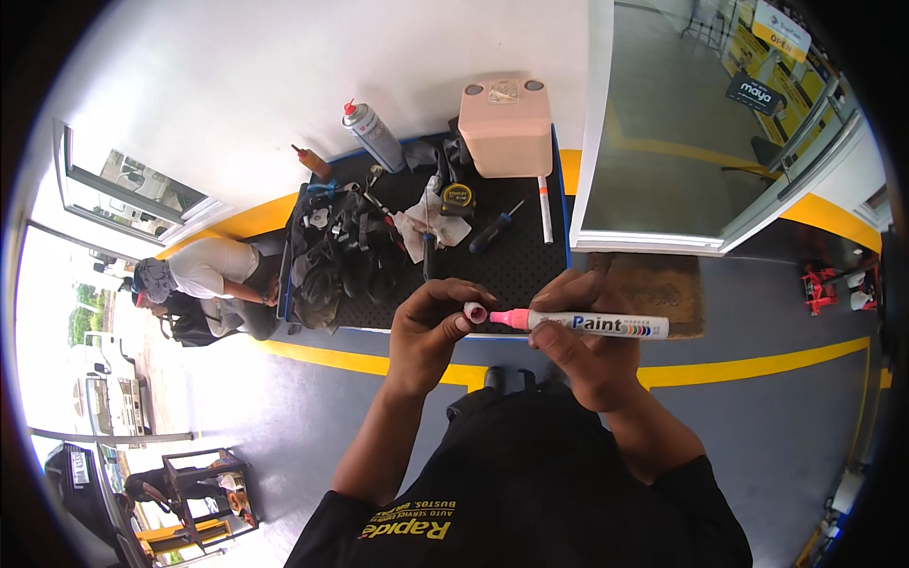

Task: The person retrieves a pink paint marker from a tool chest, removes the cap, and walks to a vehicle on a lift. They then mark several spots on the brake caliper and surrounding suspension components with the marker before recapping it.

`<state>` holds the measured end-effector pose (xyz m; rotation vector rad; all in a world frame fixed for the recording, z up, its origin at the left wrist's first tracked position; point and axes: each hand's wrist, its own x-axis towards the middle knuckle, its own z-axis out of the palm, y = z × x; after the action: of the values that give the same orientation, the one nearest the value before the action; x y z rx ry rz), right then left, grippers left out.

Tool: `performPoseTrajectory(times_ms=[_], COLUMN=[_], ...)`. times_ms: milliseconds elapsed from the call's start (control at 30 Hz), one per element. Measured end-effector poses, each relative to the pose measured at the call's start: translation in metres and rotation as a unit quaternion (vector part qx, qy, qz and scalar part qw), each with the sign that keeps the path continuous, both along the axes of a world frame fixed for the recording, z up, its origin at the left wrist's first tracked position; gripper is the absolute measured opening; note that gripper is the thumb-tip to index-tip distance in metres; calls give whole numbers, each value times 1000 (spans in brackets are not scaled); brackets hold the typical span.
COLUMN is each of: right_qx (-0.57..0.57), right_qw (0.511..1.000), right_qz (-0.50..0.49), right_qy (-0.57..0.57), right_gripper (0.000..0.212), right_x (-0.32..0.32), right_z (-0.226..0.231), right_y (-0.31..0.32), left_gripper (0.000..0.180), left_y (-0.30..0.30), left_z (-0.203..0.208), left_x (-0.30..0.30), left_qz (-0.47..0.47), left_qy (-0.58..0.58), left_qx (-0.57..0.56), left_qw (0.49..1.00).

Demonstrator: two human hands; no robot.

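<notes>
Between the thumb and fingers of my left hand [423,339] is a small pale marker cap [476,313], its open end showing. My right hand [592,364] grips a white paint marker [646,327] held level, its pink front end pointing left at the cap. The pink end is right beside the cap; whether they touch I cannot tell. Both hands are above the near edge of a black perforated tabletop [488,273]. On that top lie a blue-and-black screwdriver [496,227], a yellow-and-black tape measure [457,200] and a second white marker [545,213].
A pink plastic container [507,133] stands at the back right. At the back left are a spray can [374,138] and a small orange bottle [312,162]. Dark gloves or cloths [346,246] cover the left part. Another person [204,270] bends beyond the left side; a glass door [682,142] is at right.
</notes>
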<state>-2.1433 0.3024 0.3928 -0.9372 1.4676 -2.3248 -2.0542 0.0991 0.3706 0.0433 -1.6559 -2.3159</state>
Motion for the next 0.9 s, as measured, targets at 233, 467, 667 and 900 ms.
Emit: performPoseTrajectory(times_ms=[233,467,667,900], right_qx=[22,70,76,118], right_qw=[989,970,967,969], right_qz=[-35,-67,-75,-42], right_qy=[144,222,230,214], right_gripper=[18,21,20,17], right_x=[-13,-21,-22,-29], right_z=[9,14,17,11], right_y=[3,9,8,5], left_gripper=[33,31,29,27], left_y=[9,10,8,8], left_z=[6,9,12,18], left_x=[-7,-14,-19,-17], left_qz=[-3,-4,-14,38], left_qy=[12,27,37,-20], left_qx=[-31,-88,-103,-127], left_qw=[999,996,994,991])
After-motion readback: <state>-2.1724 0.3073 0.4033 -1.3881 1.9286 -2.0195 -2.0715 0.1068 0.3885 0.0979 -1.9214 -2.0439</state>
